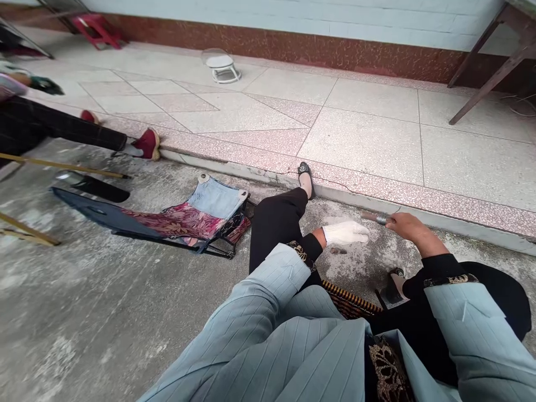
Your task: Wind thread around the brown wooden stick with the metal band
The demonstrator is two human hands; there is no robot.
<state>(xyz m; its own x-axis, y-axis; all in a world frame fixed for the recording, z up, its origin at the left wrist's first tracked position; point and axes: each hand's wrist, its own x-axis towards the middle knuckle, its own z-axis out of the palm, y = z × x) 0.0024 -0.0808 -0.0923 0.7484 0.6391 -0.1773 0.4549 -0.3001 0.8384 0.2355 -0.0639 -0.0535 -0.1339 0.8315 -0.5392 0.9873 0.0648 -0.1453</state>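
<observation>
My left hand [345, 233] wears a white knit glove. Its fingers are pressed together and point right; whatever they may hold is hidden. Bare, my right hand [407, 226] grips a short brown tool with a silver band [380, 219] around it. The tool's brown end points left, just above the gloved fingertips, with a small gap showing. Both hands are over the concrete between my knees. Below the glove, a small brown piece [338, 251] lies on the ground.
A folding fabric chair [188, 220] stands left of my leg. Ahead runs a raised tiled step [368, 145] with a small white stool [223, 68]. Another person's leg and red shoe [147, 144] are at left. Wooden table legs [488, 89] stand at upper right.
</observation>
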